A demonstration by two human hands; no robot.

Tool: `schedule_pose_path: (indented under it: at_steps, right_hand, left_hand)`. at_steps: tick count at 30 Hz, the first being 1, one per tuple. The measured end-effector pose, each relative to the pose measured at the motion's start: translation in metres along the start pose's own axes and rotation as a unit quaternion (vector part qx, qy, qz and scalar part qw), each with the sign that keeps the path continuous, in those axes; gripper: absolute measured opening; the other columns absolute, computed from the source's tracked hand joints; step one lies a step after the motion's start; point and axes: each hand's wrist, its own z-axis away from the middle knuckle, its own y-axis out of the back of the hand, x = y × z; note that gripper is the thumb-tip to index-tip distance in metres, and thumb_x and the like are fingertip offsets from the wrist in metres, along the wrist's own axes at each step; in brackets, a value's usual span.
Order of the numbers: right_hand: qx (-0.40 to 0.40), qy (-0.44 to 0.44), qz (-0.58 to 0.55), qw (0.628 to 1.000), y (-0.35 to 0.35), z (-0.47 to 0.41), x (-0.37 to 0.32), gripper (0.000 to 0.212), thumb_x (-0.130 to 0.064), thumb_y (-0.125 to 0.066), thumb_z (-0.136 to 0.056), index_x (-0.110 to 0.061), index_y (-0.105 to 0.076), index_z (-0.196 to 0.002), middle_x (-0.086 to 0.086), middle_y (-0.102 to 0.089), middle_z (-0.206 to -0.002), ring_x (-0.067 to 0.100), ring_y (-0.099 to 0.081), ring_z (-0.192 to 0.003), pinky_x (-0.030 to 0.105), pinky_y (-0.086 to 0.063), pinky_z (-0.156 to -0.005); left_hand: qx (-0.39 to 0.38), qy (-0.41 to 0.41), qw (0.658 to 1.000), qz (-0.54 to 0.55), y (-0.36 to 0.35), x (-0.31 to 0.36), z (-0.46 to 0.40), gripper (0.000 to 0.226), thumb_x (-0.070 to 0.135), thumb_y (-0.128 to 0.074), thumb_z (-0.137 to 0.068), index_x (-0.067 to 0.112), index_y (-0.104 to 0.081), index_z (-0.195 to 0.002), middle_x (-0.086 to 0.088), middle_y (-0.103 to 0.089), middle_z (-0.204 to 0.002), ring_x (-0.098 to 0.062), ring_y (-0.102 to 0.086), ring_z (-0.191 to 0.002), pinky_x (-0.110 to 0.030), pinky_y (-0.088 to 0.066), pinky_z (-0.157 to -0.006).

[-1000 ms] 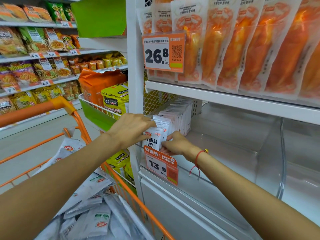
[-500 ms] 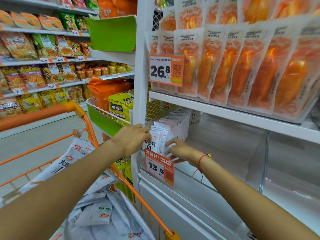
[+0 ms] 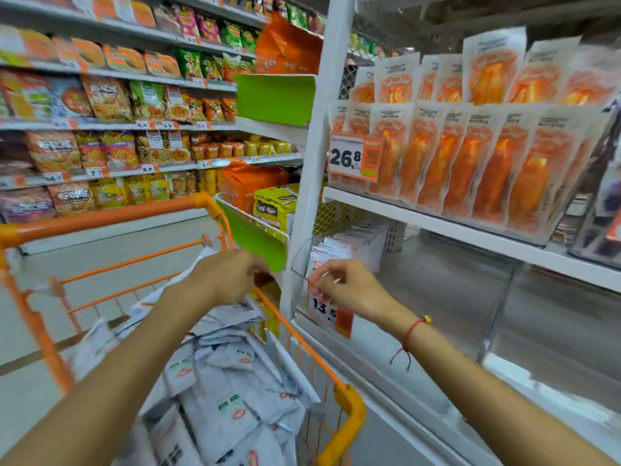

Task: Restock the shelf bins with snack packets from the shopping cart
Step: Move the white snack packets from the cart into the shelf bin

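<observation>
Though blurred, both hands hover, seemingly empty, beside the bin.

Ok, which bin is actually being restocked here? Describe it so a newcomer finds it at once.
Start at the white upright post and the shelf of orange pouches beside it. One level below sits a clear bin holding a row of white packets, above the 13.5 price tag. The bins to its right hold nothing.
</observation>
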Motion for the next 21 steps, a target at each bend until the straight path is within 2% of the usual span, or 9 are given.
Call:
schedule_pose_path:
  at_steps: [1, 3, 5, 8, 11, 13, 16, 19, 21]
  right_hand:
    - [-0.023, 0.012, 0.006, 1.000, -0.013, 0.003, -0.004, 0.035, 0.004, -0.048, -0.087, -0.024, -0.065, -0.076, 0.017, -0.069, -0.080, 0.019, -0.061, -0.064, 0.022, -0.050, -0.057]
    - [-0.068, 0.057, 0.064, 0.994, -0.041, 0.009, -0.011, 0.030, 0.001, -0.050, -0.088, -0.023, -0.068, -0.082, 0.014, -0.071, -0.087, 0.021, -0.065, -0.074, 0.027, -0.052, -0.065]
    - [-0.118, 0.096, 0.162, 0.975, -0.067, 0.016, -0.019, 0.025, -0.005, -0.051, -0.091, -0.016, -0.067, -0.107, 0.009, -0.067, -0.112, 0.022, -0.062, -0.099, 0.029, -0.047, -0.078]
    - [-0.107, 0.165, 0.282, 0.939, -0.102, 0.018, -0.029, 0.057, -0.001, -0.049, -0.091, -0.013, -0.036, -0.145, 0.005, -0.034, -0.151, 0.022, -0.035, -0.134, 0.028, -0.036, -0.096]
    - [-0.053, 0.172, 0.405, 0.897, -0.126, 0.001, -0.029, 0.083, -0.002, -0.055, -0.087, -0.008, -0.005, -0.153, 0.012, -0.009, -0.158, 0.029, -0.014, -0.144, 0.037, -0.028, -0.110]
    - [-0.020, 0.159, 0.479, 0.863, -0.133, -0.014, -0.023, 0.075, -0.010, -0.057, -0.087, -0.008, -0.018, -0.150, 0.014, -0.020, -0.153, 0.035, -0.020, -0.139, 0.044, -0.030, -0.108]
    - [-0.014, 0.203, 0.514, 0.833, -0.132, -0.021, -0.013, 0.032, -0.013, -0.052, -0.088, -0.016, -0.062, -0.118, 0.008, -0.056, -0.123, 0.032, -0.035, -0.125, 0.038, -0.029, -0.095]
    - [-0.024, 0.235, 0.467, 0.852, -0.120, -0.015, -0.012, 0.028, -0.014, -0.053, -0.090, -0.023, -0.070, -0.110, 0.005, -0.064, -0.110, 0.028, -0.042, -0.120, 0.034, -0.030, -0.093]
    - [-0.020, 0.249, 0.415, 0.875, -0.112, -0.011, -0.016, 0.024, -0.015, -0.054, -0.091, -0.022, -0.072, -0.106, 0.006, -0.068, -0.099, 0.027, -0.053, -0.105, 0.036, -0.041, -0.087]
  left_hand:
    - [0.014, 0.035, 0.999, -0.002, -0.002, -0.010, 0.014, 0.044, 0.011, -0.034, -0.098, 0.034, -0.050, -0.133, -0.003, -0.053, -0.136, -0.028, -0.052, -0.119, -0.030, -0.045, -0.078]
    - [0.019, 0.105, 0.994, -0.020, -0.012, -0.032, 0.038, 0.046, 0.012, -0.037, -0.096, 0.036, -0.048, -0.133, -0.007, -0.050, -0.137, -0.029, -0.051, -0.120, -0.034, -0.045, -0.083]
    - [-0.005, 0.142, 0.990, -0.021, -0.027, -0.054, 0.053, 0.044, 0.019, -0.042, -0.094, 0.038, -0.047, -0.133, -0.007, -0.048, -0.140, -0.029, -0.050, -0.122, -0.034, -0.046, -0.090]
    - [-0.049, 0.139, 0.989, 0.007, -0.048, -0.068, 0.070, 0.041, 0.031, -0.046, -0.093, 0.031, -0.046, -0.135, 0.002, -0.042, -0.146, -0.025, -0.047, -0.126, -0.035, -0.044, -0.098]
    - [-0.021, 0.121, 0.992, 0.015, -0.066, -0.070, 0.074, 0.041, 0.030, -0.049, -0.092, 0.032, -0.049, -0.133, 0.001, -0.045, -0.144, -0.023, -0.046, -0.129, -0.037, -0.043, -0.101]
    - [0.001, 0.111, 0.994, 0.012, -0.070, -0.070, 0.072, 0.041, 0.026, -0.049, -0.092, 0.035, -0.050, -0.132, 0.000, -0.050, -0.141, -0.024, -0.047, -0.128, -0.037, -0.044, -0.099]
    - [0.020, 0.092, 0.995, 0.015, -0.064, -0.069, 0.077, 0.040, 0.023, -0.048, -0.093, 0.040, -0.050, -0.129, 0.007, -0.051, -0.139, -0.019, -0.048, -0.127, -0.032, -0.046, -0.092]
    - [0.043, 0.075, 0.992, 0.087, -0.062, -0.074, 0.087, 0.035, 0.021, -0.049, -0.093, 0.038, -0.056, -0.124, 0.012, -0.052, -0.137, -0.016, -0.050, -0.123, -0.033, -0.048, -0.091]
    - [0.073, 0.064, 0.981, 0.165, -0.060, -0.076, 0.089, 0.035, 0.012, -0.052, -0.091, 0.031, -0.059, -0.121, 0.007, -0.053, -0.136, -0.019, -0.051, -0.121, -0.034, -0.047, -0.090]
